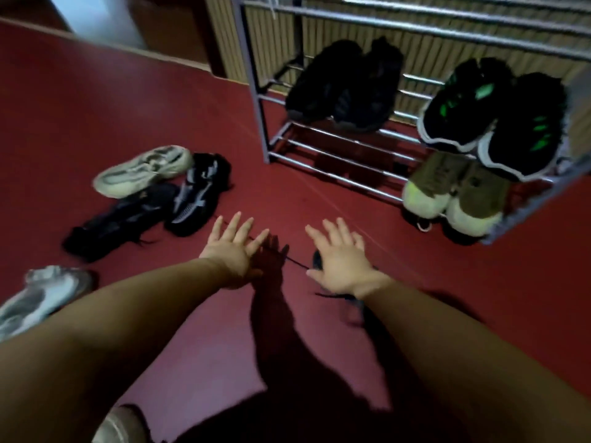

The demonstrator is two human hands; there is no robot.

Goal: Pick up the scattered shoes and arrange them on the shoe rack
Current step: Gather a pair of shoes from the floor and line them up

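- Left hand (232,247) and right hand (339,257): fingers straight and spread, gripping nothing; the right is above a dark laced shoe (316,259), contact unclear.
- Chrome-tube shoe rack (335,174) holds a black pair (345,87), a green-striped pair (492,116) and an olive pair (454,193) below.
- Cream sneaker (144,171) and black sneakers (192,193) lie on the red floor (96,107).

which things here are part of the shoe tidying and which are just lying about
Job: cream shoe, black-and-white shoe, black shoe, grey shoe at left edge, dark laced shoe under the right hand, shoe rack.
Not to move: black pair, green-striped pair, olive pair (already racked), slatted wall.
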